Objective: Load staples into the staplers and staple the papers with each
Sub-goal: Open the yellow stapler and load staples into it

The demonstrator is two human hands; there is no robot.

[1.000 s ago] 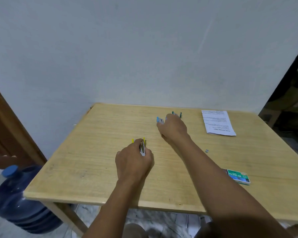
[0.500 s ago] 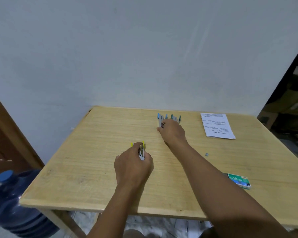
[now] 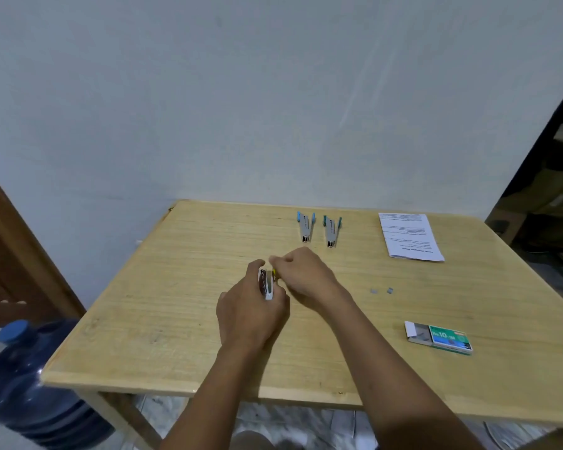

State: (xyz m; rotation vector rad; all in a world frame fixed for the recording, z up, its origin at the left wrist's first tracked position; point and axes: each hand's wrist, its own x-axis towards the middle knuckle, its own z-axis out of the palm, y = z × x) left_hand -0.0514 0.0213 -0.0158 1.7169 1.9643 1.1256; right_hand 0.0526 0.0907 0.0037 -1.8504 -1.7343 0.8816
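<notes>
Yellow stapler [image 3: 267, 284] sits mid-worktop [image 3: 163, 319], left hand [image 3: 251, 313] fingers clamped round it. Right hand [image 3: 306, 274] is at its far end, fingers curled; whether they pinch it I cannot tell. Blue stapler [image 3: 305, 227] and teal stapler [image 3: 331, 232] lie near the far edge, papers [image 3: 408, 235] toward the far right corner, staple box [image 3: 439, 337] by the right edge

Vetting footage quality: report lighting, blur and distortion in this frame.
Head view: soft, even light, faint shadows by the left hand gripping the yellow-trimmed metal stapler and the right hand; wide-angle stretch tilts the brown door frame; text on the white printed sheet is unreadably soft, yet the green staple box reads No.10.
</notes>
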